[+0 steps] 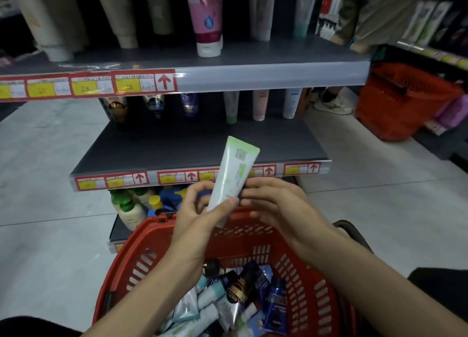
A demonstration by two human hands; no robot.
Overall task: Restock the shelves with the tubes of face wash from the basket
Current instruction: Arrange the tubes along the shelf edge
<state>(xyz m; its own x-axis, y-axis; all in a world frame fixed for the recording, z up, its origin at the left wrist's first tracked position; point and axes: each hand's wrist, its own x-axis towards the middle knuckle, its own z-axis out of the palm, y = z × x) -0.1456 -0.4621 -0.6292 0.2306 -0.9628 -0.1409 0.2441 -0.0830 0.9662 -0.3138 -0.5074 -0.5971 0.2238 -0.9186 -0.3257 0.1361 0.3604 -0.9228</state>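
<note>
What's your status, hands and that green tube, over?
Left hand grips green-white tube above red basket. Right hand fingertips touch its edge. Nothing between tube and middle shelf.

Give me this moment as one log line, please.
left hand: holds green-white tube over basket | right hand: touches it | basket: more tubes inside | shelf: tubes at back

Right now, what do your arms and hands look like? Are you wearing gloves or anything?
No gloves. The left hand and the right hand are both bare. The left forearm and the right forearm are bare too, with no sleeve in view. I can see no watch, ring or bracelet on either side.
</note>
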